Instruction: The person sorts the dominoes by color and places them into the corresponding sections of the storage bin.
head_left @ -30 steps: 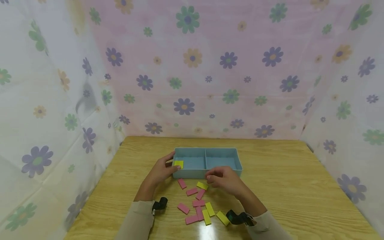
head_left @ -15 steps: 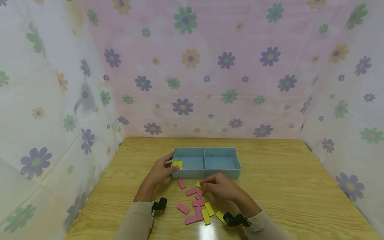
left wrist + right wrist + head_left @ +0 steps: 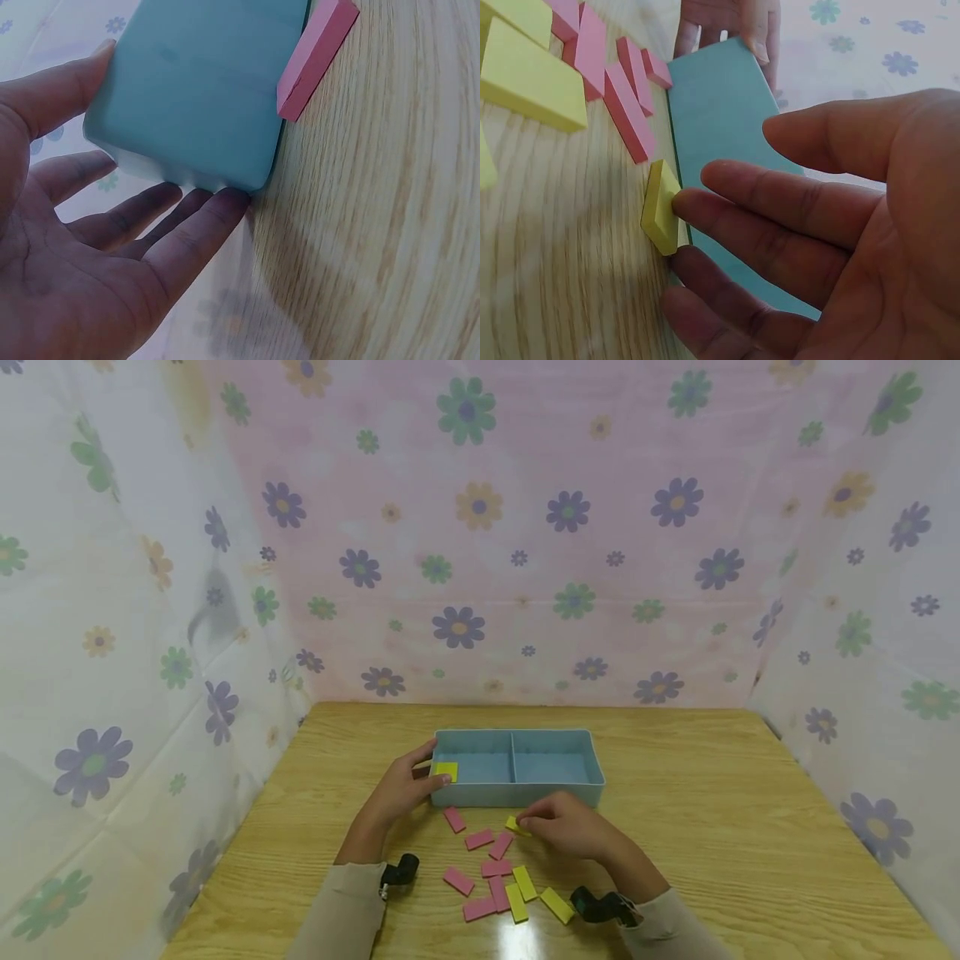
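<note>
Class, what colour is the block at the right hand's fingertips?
Yellow; the block shows best in the right wrist view.

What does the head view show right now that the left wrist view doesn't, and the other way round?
Only the head view: the right hand, the yellow blocks and the divider inside the blue box. Only the left wrist view: the palm side of the left hand. Both: the left hand touching the blue box, a pink block near it, the table and flowered cloth.
</note>
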Demonstrator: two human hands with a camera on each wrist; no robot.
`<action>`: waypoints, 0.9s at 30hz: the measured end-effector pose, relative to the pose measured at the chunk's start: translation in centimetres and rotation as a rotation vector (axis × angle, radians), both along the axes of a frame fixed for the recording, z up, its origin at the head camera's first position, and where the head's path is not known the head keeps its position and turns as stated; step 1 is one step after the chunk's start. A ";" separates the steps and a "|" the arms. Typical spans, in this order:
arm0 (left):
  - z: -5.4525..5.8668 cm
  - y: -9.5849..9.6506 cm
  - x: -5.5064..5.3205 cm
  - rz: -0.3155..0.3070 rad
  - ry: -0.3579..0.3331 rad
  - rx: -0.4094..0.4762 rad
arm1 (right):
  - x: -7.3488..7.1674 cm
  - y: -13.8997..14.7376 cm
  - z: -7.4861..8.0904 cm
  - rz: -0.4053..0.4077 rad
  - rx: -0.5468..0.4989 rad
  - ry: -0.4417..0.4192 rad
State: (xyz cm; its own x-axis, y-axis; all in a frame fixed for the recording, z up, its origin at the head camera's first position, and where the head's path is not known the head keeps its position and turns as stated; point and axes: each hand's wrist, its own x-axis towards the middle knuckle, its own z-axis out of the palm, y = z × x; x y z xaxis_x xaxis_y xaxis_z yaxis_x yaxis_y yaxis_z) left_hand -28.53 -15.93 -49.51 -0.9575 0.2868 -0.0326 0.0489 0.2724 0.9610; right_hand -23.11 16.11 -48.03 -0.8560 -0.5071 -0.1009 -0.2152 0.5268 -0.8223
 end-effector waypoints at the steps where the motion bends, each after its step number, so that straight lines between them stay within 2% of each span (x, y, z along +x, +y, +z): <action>1: 0.0 0.0 0.0 -0.001 0.000 -0.001 | 0.0 0.2 0.0 -0.002 0.008 0.007; 9: 0.2 0.1 0.1 0.004 -0.016 0.000 | -0.4 1.4 -0.3 -0.021 0.029 0.040; 14: 0.2 0.0 0.1 0.000 -0.006 -0.005 | -0.4 1.9 -0.3 -0.073 0.015 0.067; 22: 0.0 0.0 0.0 0.001 -0.020 0.014 | -0.3 1.4 -1.1 -0.132 0.075 0.134; 27: 0.0 0.0 -0.1 0.002 -0.021 0.019 | -0.3 1.1 -1.2 -0.137 0.077 0.115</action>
State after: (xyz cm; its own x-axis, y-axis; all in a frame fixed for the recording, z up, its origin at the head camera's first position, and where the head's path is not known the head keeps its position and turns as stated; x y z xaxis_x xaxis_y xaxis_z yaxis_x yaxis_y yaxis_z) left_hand -28.58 -15.90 -49.55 -0.9573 0.2853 -0.0470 0.0284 0.2545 0.9667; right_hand -23.39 17.17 -49.26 -0.9246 -0.3794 -0.0326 -0.2272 0.6184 -0.7523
